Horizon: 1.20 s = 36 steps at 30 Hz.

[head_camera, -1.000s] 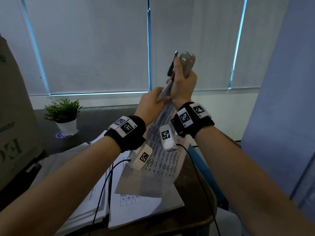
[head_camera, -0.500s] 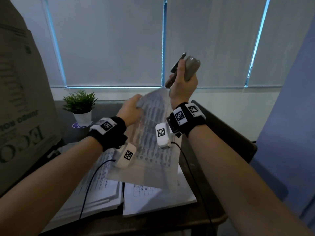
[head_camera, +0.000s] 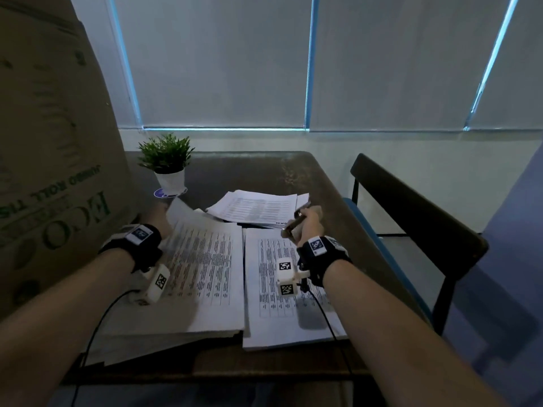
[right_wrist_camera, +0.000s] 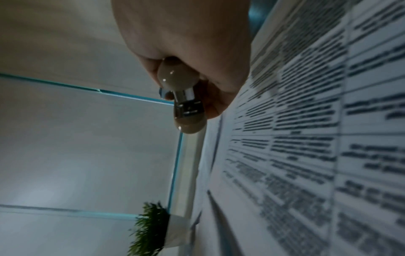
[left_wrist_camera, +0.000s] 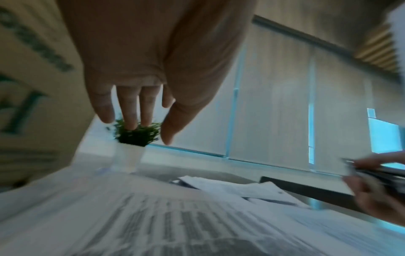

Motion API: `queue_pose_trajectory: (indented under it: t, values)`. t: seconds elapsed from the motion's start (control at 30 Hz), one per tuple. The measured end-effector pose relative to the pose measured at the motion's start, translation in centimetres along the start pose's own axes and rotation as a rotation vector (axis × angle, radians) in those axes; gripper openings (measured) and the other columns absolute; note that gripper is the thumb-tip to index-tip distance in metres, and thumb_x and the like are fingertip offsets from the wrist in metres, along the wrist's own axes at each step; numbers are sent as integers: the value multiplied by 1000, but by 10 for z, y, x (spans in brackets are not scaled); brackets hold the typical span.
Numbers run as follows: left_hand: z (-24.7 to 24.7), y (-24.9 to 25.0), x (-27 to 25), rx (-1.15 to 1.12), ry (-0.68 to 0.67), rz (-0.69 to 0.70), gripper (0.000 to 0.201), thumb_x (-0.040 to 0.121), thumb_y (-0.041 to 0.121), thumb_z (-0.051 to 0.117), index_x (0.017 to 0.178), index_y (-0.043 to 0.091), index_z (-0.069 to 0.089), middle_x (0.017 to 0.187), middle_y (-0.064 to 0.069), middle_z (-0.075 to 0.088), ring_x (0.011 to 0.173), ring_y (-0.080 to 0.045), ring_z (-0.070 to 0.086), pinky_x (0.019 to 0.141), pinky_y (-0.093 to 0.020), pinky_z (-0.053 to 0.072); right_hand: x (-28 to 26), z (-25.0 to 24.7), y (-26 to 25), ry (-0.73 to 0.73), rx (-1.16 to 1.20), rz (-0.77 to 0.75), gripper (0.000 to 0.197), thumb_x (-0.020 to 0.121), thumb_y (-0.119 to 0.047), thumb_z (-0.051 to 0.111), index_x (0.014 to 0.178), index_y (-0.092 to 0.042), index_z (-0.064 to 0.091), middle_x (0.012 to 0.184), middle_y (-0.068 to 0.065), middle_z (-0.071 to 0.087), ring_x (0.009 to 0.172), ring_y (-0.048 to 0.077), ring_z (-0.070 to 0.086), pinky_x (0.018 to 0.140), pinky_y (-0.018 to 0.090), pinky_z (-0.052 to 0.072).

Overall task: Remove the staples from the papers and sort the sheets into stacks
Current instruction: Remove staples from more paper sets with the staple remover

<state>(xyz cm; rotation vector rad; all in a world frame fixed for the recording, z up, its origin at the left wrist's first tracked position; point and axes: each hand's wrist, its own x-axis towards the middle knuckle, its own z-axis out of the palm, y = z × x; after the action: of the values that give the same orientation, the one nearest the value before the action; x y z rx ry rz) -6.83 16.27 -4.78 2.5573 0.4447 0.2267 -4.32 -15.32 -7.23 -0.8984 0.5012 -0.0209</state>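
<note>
A left stack (head_camera: pixel 211 277) and a right stack (head_camera: pixel 276 292) of printed sheets lie side by side on the dark table (head_camera: pixel 264 168). A third, looser pile of papers (head_camera: pixel 258 207) sits behind them. My left hand (head_camera: pixel 160 217) hovers over the far left corner of the left stack, where the top sheet (head_camera: pixel 183 211) still curls up. In the left wrist view the left hand (left_wrist_camera: pixel 149 133) is empty, its fingers (left_wrist_camera: pixel 131 112) straight above the sheet (left_wrist_camera: pixel 153 216). My right hand (head_camera: pixel 310 223) grips a beige and metal staple remover (head_camera: pixel 296 220) over the right stack's far edge. The staple remover (right_wrist_camera: pixel 188 107) shows in the right hand (right_wrist_camera: pixel 219 97).
A large cardboard box (head_camera: pixel 53 142) fills the table's left side. A small potted plant (head_camera: pixel 167 163) stands at the back left. A dark chair (head_camera: pixel 411 218) is tucked in along the table's right edge. Closed blinds (head_camera: pixel 220 60) cover the window behind.
The sheet held up in front of the window has come down onto the left stack, and my left hand has let go. My right hand has dropped to the table, still holding the staple remover.
</note>
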Motion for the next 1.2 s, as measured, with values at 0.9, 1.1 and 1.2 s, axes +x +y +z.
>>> queue_pose_trajectory:
  t: [0.9,1.1,1.2]
  values:
    - [121,72,-71,-176,-589,216,90,92,30,58,151,26,-10,159,0,-1,143,-25,19,113,-30,20,41,-56,30,-268,266,123,12,98,-17,53,94,-6,54,82,11,56,71,19,57,71,31,50]
    - [126,75,-72,-68,-619,339,87,96,28,51,149,12,-16,155,-3,-24,145,-16,-10,115,-25,3,43,-56,31,-278,267,116,15,99,-18,52,89,-6,54,81,11,56,72,19,57,77,31,48]
    - [125,77,-74,-43,-615,360,85,96,29,51,150,11,-13,156,-2,-21,146,-17,-5,115,-25,5,43,-56,31,-282,254,110,16,99,-18,51,87,-8,54,80,10,56,71,19,57,75,32,48]
